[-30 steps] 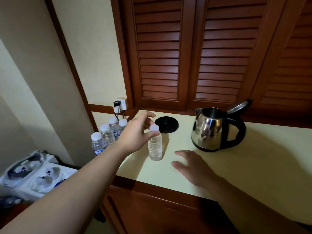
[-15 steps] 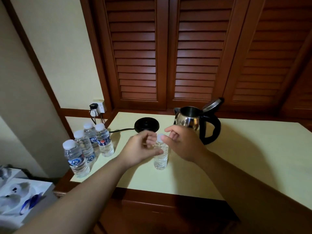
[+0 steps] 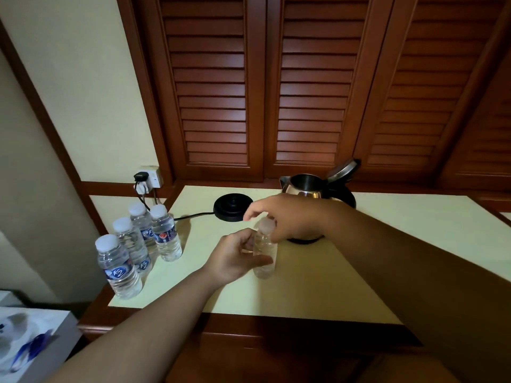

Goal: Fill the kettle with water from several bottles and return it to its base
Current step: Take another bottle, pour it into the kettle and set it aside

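A small clear bottle [image 3: 265, 258] without a label stands upright on the pale counter [image 3: 387, 261]. My left hand [image 3: 235, 258] grips its body. My right hand [image 3: 287, 219] pinches its white cap from above. Behind my right hand sits the steel kettle [image 3: 307, 186] with its lid tipped open, off its base and partly hidden. The round black base [image 3: 233, 207] lies to the kettle's left with its cord running to the wall socket [image 3: 150, 178]. Several full labelled bottles [image 3: 138, 244] stand at the counter's left end.
Brown louvred doors [image 3: 304, 92] rise right behind the counter. A white box [image 3: 27, 344] with blue print sits low at the bottom left. A dark wooden edge [image 3: 249, 324] runs along the counter's front.
My right hand rose from the counter and came onto the bottle's cap. My left hand slid from the cap down to the bottle's body. The view shifted left and down.
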Action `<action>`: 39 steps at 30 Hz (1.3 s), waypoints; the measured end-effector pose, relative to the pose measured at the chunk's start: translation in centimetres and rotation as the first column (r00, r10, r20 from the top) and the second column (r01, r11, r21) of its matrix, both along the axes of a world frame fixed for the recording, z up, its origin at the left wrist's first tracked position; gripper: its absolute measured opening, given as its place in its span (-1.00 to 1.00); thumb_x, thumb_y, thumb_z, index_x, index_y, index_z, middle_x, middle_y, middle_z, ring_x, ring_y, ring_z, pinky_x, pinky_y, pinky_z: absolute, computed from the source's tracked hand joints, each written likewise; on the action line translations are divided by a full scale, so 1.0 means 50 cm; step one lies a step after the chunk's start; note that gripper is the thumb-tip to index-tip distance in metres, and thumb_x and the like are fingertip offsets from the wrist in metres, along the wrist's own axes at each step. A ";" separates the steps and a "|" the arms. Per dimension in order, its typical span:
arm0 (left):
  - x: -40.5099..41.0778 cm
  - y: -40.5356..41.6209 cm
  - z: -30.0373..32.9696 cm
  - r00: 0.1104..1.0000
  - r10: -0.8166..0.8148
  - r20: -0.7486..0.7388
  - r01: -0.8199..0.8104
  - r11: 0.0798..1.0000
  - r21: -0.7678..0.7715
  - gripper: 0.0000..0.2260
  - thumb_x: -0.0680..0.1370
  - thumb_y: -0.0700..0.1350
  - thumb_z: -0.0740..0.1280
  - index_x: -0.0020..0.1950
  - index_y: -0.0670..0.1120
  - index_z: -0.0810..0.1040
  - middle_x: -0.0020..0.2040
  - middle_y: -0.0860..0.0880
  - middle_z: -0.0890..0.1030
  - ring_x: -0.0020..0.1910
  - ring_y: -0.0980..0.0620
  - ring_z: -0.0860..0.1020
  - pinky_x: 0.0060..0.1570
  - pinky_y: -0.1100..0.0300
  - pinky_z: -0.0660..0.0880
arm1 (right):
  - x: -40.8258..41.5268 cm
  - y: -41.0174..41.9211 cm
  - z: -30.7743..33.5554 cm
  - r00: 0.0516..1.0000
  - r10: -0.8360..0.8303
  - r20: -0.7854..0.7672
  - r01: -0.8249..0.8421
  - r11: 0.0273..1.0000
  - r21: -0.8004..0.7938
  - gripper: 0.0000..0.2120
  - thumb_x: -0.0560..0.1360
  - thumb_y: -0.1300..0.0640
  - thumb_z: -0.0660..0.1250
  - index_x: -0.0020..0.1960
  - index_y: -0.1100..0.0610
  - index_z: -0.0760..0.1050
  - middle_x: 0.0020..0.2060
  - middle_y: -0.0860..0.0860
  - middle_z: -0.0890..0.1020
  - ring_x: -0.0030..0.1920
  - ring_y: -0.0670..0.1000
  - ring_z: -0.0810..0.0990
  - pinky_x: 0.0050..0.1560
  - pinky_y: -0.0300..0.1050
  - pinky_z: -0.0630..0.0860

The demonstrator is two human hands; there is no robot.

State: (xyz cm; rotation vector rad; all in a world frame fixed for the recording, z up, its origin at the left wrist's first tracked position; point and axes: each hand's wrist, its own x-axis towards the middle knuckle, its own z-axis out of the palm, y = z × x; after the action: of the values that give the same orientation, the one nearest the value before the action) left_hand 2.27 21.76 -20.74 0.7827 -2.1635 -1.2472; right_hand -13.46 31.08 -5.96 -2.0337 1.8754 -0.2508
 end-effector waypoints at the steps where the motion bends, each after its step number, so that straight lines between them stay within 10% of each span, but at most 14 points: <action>1: 0.000 -0.001 -0.001 1.000 -0.002 -0.002 0.002 1.000 0.004 -0.58 0.26 0.16 0.64 -0.05 -0.03 0.63 -0.13 -0.03 0.71 -0.11 -0.10 0.66 0.00 -0.11 0.59 | -0.001 0.000 -0.008 0.999 -0.042 -0.020 0.041 0.999 -0.020 -0.55 0.43 -0.02 0.53 0.28 -0.06 0.53 0.09 -0.10 0.59 0.01 -0.09 0.58 -0.02 -0.07 0.57; 6: -0.004 -0.002 0.001 1.000 -0.007 0.010 0.007 1.000 0.018 -0.55 0.23 0.11 0.66 0.03 -0.01 0.66 -0.08 0.01 0.75 -0.06 -0.01 0.72 0.08 -0.10 0.64 | -0.005 -0.010 -0.035 0.984 -0.135 -0.119 0.118 0.983 -0.143 -0.68 0.48 -0.12 0.47 -0.07 0.15 0.61 -0.16 0.11 0.64 -0.20 0.06 0.61 -0.18 0.12 0.57; 11: -0.012 0.002 0.003 1.000 -0.011 0.014 0.010 0.999 0.041 -0.58 0.26 0.03 0.68 0.05 0.02 0.68 -0.04 0.02 0.75 -0.03 0.03 0.72 0.04 0.06 0.66 | -0.041 0.009 -0.023 0.999 -0.031 0.030 0.034 0.995 -0.091 -0.70 0.52 0.01 0.48 0.24 -0.04 0.66 -0.04 -0.27 0.59 -0.02 -0.19 0.60 -0.09 -0.26 0.49; 19: -0.043 0.013 0.010 0.997 0.013 0.072 -0.013 1.000 -0.002 -0.68 0.33 -0.06 0.67 -0.01 0.08 0.65 -0.11 0.10 0.74 -0.11 0.21 0.70 -0.13 0.39 0.55 | -0.106 0.038 -0.031 0.979 -0.118 0.166 0.152 0.966 -0.207 -0.67 0.54 0.07 0.47 0.30 -0.09 0.64 0.11 -0.17 0.66 0.08 -0.19 0.62 0.10 -0.23 0.55; 26: -0.056 0.032 -0.014 0.996 0.072 -0.055 -0.070 0.997 0.024 -0.55 0.37 -0.07 0.66 0.18 0.16 0.60 -0.07 0.27 0.69 -0.06 0.23 0.68 -0.09 0.43 0.55 | -0.195 0.121 -0.190 0.904 -0.408 0.127 0.422 0.899 -0.117 -0.96 0.55 0.01 0.45 -0.03 -0.04 0.62 -0.17 -0.10 0.64 -0.15 -0.10 0.61 -0.12 -0.12 0.52; 31: -0.075 0.041 -0.031 0.989 0.044 -0.141 -0.035 0.997 0.065 -0.61 0.43 -0.13 0.63 0.16 0.12 0.58 0.03 0.10 0.73 0.01 0.08 0.71 0.08 0.20 0.61 | -0.187 0.146 -0.313 0.860 -0.502 0.095 0.509 0.857 -0.083 -0.55 0.39 -0.27 0.37 0.04 0.07 0.63 -0.01 -0.06 0.63 0.03 0.01 0.59 0.09 0.03 0.57; 39: -0.097 -0.014 0.047 0.989 0.018 -0.148 -0.026 0.998 -0.057 -0.57 0.41 -0.16 0.64 0.21 0.02 0.60 0.04 0.09 0.75 -0.01 0.16 0.71 0.04 0.25 0.59 | -0.218 0.145 -0.361 0.746 -0.665 -0.013 0.658 0.741 -0.130 -0.15 0.46 -0.49 0.18 0.58 -0.02 0.28 0.57 0.01 0.29 0.58 0.08 0.17 0.58 0.11 0.10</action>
State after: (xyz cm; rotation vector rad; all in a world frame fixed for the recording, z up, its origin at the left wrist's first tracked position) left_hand -2.56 21.06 -18.40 0.6664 -2.0572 -1.1864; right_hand -24.36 38.31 -24.01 -1.3470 2.6239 -0.4947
